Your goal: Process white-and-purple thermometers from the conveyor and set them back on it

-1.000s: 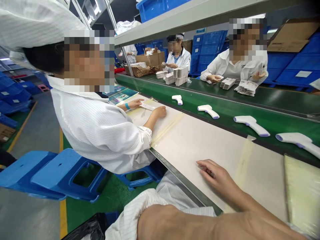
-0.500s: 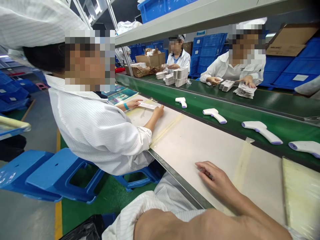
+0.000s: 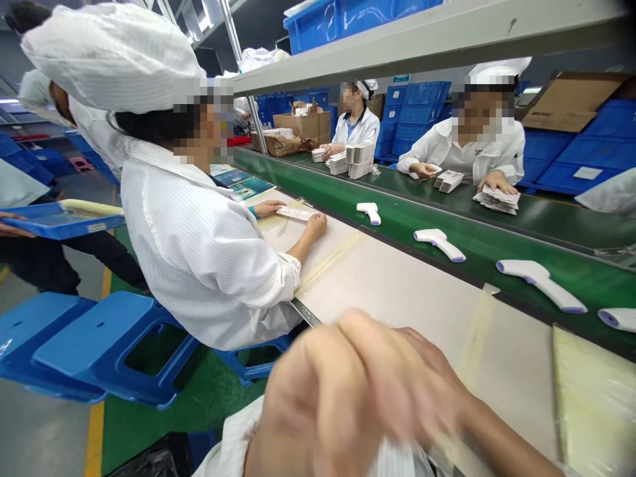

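Note:
My left hand (image 3: 342, 391), large and smeared by motion, is raised over the front edge of the white work surface (image 3: 402, 291). Its fingers look bent, but whether they hold anything is unclear. Behind it, my right hand (image 3: 432, 354) is partly covered, with its fingers hidden; the two hands overlap in view. Beyond the surface, white and purple handheld thermometers lie in a row on the green belt, among them one near the middle (image 3: 440, 245) and one farther right (image 3: 541, 283).
A seated co-worker (image 3: 209, 245) on the left holds a white strip (image 3: 297, 213). A yellowish pad (image 3: 596, 397) lies at the right. Blue stools (image 3: 99, 338) stand lower left, near a blue tray (image 3: 74, 220) held by someone. A shelf beam (image 3: 397, 50) crosses above the belt.
My left hand has risen in front of my right hand, covering its fingers. The thermometers have shifted right along the belt. A person with a blue tray has come further into view at the left.

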A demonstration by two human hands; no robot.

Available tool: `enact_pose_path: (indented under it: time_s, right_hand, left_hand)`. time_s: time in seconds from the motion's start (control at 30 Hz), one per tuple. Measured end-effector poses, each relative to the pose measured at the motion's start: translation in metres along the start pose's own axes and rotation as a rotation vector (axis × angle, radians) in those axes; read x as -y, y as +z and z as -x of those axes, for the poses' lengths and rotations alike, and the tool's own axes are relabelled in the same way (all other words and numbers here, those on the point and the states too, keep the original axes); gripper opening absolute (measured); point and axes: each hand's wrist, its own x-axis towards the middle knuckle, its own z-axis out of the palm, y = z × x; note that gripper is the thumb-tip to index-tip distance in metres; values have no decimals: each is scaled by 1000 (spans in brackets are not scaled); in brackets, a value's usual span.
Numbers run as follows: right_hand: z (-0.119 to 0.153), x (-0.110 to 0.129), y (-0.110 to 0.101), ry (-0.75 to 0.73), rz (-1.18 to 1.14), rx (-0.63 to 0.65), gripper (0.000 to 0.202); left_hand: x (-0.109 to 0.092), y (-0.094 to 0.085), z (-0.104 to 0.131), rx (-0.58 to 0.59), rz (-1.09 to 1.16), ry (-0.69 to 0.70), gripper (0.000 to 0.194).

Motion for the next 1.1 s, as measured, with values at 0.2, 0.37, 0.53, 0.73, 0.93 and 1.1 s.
enact_pose_path:
  time_s: [0.2, 0.37, 0.53, 0.73, 0.93, 1.1]
  right_hand:
    - [0, -6, 2, 13, 12, 55, 30]
    - [1, -8, 4, 16, 12, 42, 30]
    - [-1, -7, 4, -8, 6, 20, 30]
    - [-2, -6, 3, -29, 9, 10, 29]
    - [-2, 0, -1, -15, 37, 24, 27]
    - [-3, 3, -1, -19, 71, 60, 30]
  left_hand:
    - [22, -9, -38, 64, 289, -21, 19]
    - [24, -22, -48, -108, 318, -34, 29]
    - [25, -21, -49, -193, 347, -41, 37]
    - [18, -14, -48, -322, 380, -83, 25]
    - [42, -117, -42, -780, 213, -126, 36]
    - [122, -197, -56, -984, 100, -477, 32]
